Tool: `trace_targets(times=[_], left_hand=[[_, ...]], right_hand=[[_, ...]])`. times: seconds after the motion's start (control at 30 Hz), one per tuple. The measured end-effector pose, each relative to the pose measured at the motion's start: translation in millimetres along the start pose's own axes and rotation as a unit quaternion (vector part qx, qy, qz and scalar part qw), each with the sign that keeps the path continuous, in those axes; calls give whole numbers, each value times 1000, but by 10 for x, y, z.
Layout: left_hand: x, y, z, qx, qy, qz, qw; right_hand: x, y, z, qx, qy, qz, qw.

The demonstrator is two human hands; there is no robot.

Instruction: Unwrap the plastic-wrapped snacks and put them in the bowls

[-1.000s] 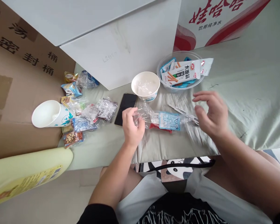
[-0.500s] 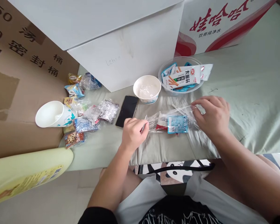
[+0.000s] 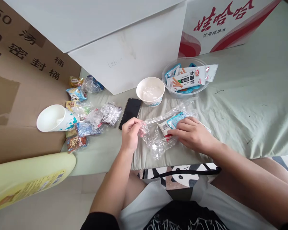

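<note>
Crumpled clear film (image 3: pixel 158 143), slanted blue packet (image 3: pixel 176 119)

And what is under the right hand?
From under the right hand, a blue packet and a white-and-red packet stick out; anything fully beneath it is hidden.

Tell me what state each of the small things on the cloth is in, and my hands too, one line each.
Left hand: closed, pinching clear bag
Right hand: fingers over blue packet
Clear bag: crumpled
Blue packet: partly covered; sealed or not, can't tell
Phone: screen dark
Bowl: upright, uncovered
Tub: uncovered, packets inside
Cup: uncovered
Snacks: wrapped, piled
</note>
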State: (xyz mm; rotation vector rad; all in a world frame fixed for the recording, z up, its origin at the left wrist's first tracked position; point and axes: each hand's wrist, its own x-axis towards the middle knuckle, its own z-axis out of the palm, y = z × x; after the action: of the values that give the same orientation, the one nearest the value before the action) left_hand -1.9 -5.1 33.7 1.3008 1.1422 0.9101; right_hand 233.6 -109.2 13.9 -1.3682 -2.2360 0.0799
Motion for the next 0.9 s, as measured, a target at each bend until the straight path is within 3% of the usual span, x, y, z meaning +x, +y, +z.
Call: trace_targets(times=[0.1, 0.17, 0.3, 0.4, 0.47, 0.5, 0.57, 0.63, 0.67, 0.77, 0.9], left_hand=[[18, 30, 29, -51, 53, -24, 997], [36, 62, 13, -65, 72, -12, 995], [96, 91, -128, -47, 80, 25, 995], [95, 112, -206, 41, 142, 140, 979], [39, 161, -164, 113, 164, 256, 946], [0, 193, -107, 147, 144, 312, 927], [-76, 242, 64, 207, 40, 386, 898], [-108, 231, 265, 257, -97, 386, 880], [-100, 196, 355, 279, -140, 372, 874], [-10, 8, 519, 353, -156, 329, 862], [92, -162, 499, 450, -178, 257, 837]], right_hand=[[5, 34, -56, -31, 46, -1, 998], [1, 79, -128, -23, 40, -2, 999], [-35, 149, -262, 81, -85, -6, 993], [-49, 92, -276, 113, -140, -6, 984], [-41, 4, -237, 102, -145, -22, 984], [-35, -45, -206, 94, -146, -30, 984], [-25, -137, -133, 80, -152, -34, 984], [-21, -200, -63, 72, -160, -23, 984], [-19, -216, -34, 67, -162, -16, 984], [-8, -213, 17, 63, -171, -4, 983], [18, -157, 20, 93, -185, 10, 978]])
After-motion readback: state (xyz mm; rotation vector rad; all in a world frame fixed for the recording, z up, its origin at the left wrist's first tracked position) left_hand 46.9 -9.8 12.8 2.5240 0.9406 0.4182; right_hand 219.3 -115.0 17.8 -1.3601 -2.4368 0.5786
